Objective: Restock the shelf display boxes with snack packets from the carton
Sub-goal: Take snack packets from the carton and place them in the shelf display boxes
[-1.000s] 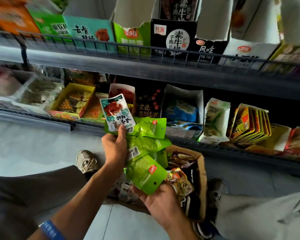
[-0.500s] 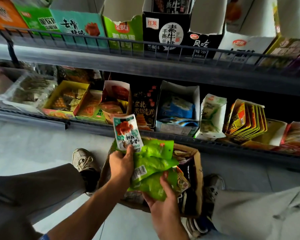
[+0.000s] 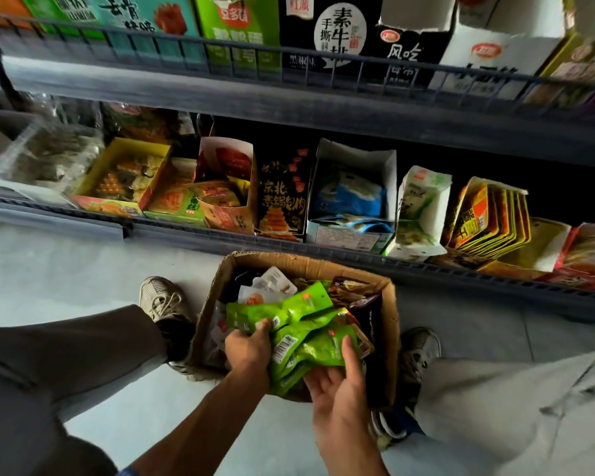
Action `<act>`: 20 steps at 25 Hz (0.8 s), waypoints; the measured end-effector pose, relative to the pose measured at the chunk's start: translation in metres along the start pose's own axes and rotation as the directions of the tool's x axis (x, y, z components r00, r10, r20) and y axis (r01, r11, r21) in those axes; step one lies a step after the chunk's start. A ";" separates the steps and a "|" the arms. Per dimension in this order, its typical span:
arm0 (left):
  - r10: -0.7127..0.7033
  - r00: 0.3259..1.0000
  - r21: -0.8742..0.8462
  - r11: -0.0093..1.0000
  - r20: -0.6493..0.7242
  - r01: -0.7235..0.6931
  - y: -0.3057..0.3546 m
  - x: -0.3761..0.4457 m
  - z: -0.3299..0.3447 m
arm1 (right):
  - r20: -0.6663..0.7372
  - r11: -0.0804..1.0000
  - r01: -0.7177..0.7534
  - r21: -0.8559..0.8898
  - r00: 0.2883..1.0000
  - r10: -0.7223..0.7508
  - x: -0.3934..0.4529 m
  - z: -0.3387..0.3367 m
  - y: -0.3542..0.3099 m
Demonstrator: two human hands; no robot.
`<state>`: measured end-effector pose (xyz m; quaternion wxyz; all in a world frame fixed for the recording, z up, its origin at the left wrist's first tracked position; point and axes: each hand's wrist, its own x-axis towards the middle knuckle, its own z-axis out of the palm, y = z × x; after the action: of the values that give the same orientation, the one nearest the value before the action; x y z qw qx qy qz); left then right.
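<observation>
Moved: the white-and-red packet is gone from the left hand [image 3: 248, 352]; both hands are lower, over the carton [image 3: 389, 324] at centre frame.
Grip: left hand pinches the green packets [image 3: 299, 333]; right hand [image 3: 337, 389] cups them from below, gathering the bundle.

The green snack packets [image 3: 299, 334] at lower centre are glossy plastic film, creased and catching light. Beneath them the carton [image 3: 390, 324] is matt brown corrugated cardboard with rough, frayed edges. Across the middle of the frame, the display boxes [image 3: 354, 159] look like thin printed card with plain white insides. The shelf rail [image 3: 289, 108] above seems to be dull grey painted metal. The floor [image 3: 66, 269] at left is smooth pale tile.
</observation>
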<state>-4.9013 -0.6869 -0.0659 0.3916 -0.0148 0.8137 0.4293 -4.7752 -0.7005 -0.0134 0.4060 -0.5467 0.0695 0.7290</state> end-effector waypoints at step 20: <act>0.124 0.814 -0.492 0.844 0.567 0.213 0.076 -0.051 -0.014 | 0.122 0.963 0.233 -0.134 0.968 -0.218 0.028 0.029 -0.041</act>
<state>-4.9018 -0.6652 0.0239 0.6104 -0.0117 0.5026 0.6121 -4.7713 -0.6431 -0.0116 0.4480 -0.5402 -0.0690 0.7091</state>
